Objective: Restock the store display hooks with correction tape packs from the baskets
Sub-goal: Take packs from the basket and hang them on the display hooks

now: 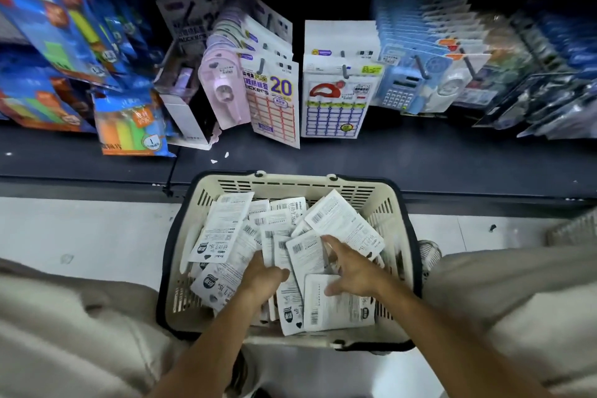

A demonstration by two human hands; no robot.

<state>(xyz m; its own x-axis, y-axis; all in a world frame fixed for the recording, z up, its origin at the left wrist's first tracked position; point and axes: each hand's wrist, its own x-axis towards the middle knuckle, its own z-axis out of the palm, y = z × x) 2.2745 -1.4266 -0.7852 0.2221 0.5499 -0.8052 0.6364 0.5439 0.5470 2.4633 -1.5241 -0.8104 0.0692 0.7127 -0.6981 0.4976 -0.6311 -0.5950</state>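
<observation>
The basket (290, 186) sits on the floor between the person's knees, directly below the shelf edge, presumably to keep stock within reach of the display hooks (345, 69) above it. The correction tape packs (223, 226) lie loose and overlapping inside the basket. The left hand (263, 276) grips several packs near the basket's centre. The right hand (350, 268), fingers spread, rests on adjacent packs, apparently sorting them.

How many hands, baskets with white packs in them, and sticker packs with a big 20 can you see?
Hands: 2, the left hand and the right hand, both in the pile of packs.
Baskets holding white packs: 1, the cream basket.
Sticker packs with a big 20: 1, the front sticker pack.
Total: 4
</observation>
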